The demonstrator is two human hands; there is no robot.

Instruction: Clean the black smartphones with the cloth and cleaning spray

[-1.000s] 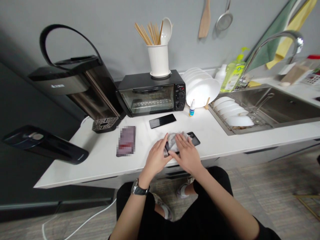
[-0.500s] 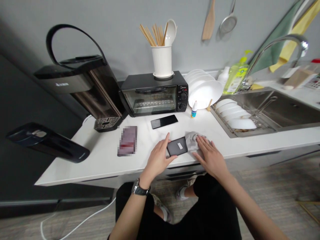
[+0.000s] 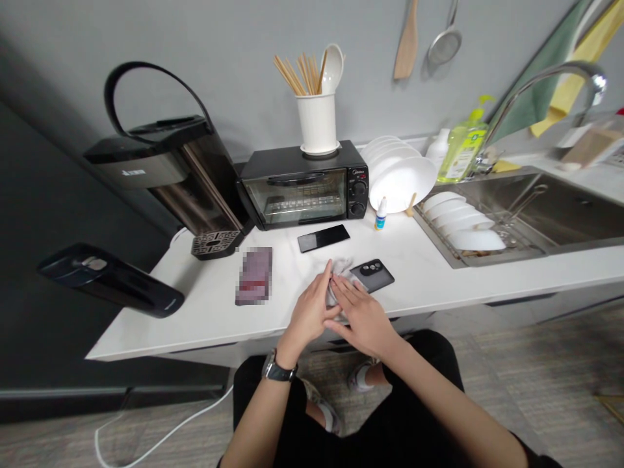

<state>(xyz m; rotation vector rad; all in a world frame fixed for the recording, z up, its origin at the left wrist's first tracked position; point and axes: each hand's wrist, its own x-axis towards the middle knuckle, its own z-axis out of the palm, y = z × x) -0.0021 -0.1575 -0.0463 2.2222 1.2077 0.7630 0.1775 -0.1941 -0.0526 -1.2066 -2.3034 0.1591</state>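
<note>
A dark smartphone [image 3: 383, 279] lies back up near the counter's front edge, its camera block at the far right end. Around its left end are the fingers of my left hand [image 3: 309, 309], thumb and forefinger apart at the edges. My right hand [image 3: 363, 315] presses a crumpled light grey cloth [image 3: 342, 265] down over the phone's left part. The fingers of both hands meet there, and that part of the phone is hidden. Behind my hands a second phone [image 3: 324, 238] lies flat with its black screen up. A small white-and-blue bottle [image 3: 381, 214] stands behind on the right.
A blurred purple item [image 3: 256, 276] and a dark flask [image 3: 114, 281] are on the left, near a drink dispenser [image 3: 166, 172]. Along the wall stand a toaster oven [image 3: 305, 188] and white plates [image 3: 402, 175]. A sink [image 3: 550, 221] with bowls is at right.
My right hand has slid the cloth left across the phone to my left hand. The phone's camera end, covered before, now shows. The view has shifted slightly.
</note>
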